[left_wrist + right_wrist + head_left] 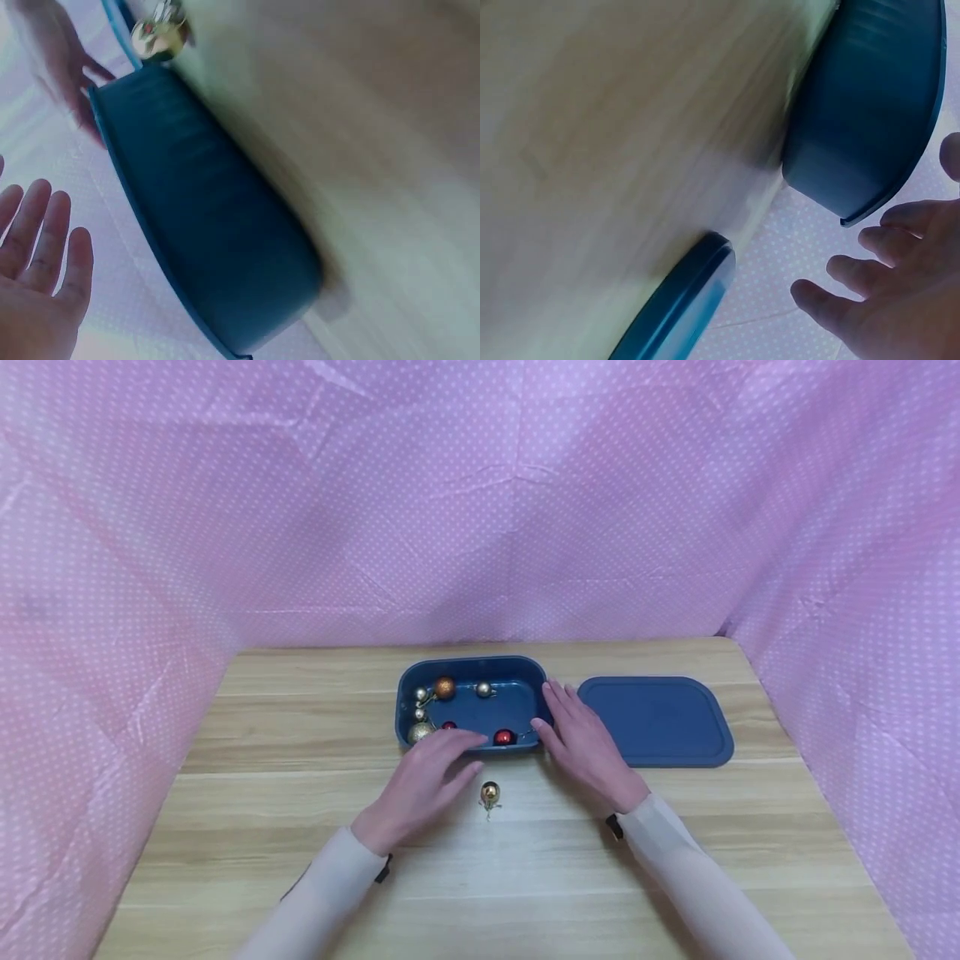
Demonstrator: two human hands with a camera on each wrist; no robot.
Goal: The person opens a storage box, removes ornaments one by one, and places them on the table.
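Note:
A dark blue rectangular box [468,662] holds several small Christmas baubles. Among them are an orange bauble [445,687], a shiny red bauble [504,737] and a pale glitter bauble [420,732] partly behind my left hand. My left hand [423,781] hovers at the box's near rim, its fingers extended and slightly bent; nothing is in its grasp in the left wrist view. Along the right-hand rim lies my right hand [585,747], fingers straight and the thumb over the near right corner. On the table in front of the box sits a gold bauble [490,792] with a thin string.
A flat blue lid [652,722] lies on the table to the right of the box, close beside my right hand. The wood-grain table [285,710] is bordered at the back and sides by pink dotted cloth [480,510].

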